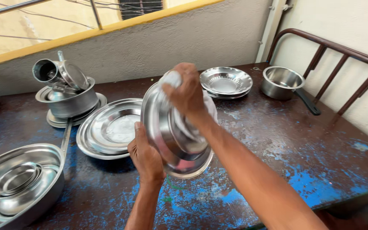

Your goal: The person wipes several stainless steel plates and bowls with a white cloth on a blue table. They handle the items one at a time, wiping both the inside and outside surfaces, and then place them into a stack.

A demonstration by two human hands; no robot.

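My left hand [145, 157] grips the lower left rim of a round steel plate [167, 140], holding it tilted on edge above the table. Inside the plate, my right hand [187, 91] presses a white cloth [173, 80] against the upper part of the dish. The cloth trails down across the plate's inner face. Just behind the plate lies a stack of large steel plates [107, 127] flat on the table.
The worn dark table [277, 145] has blue paint patches. A big steel basin [20, 183] with smaller bowls sits front left. A pot stacked with cups [67, 91] stands back left. Scalloped plates [225, 81] and a small saucepan [283, 81] stand at the back right, near a metal rail [341, 55].
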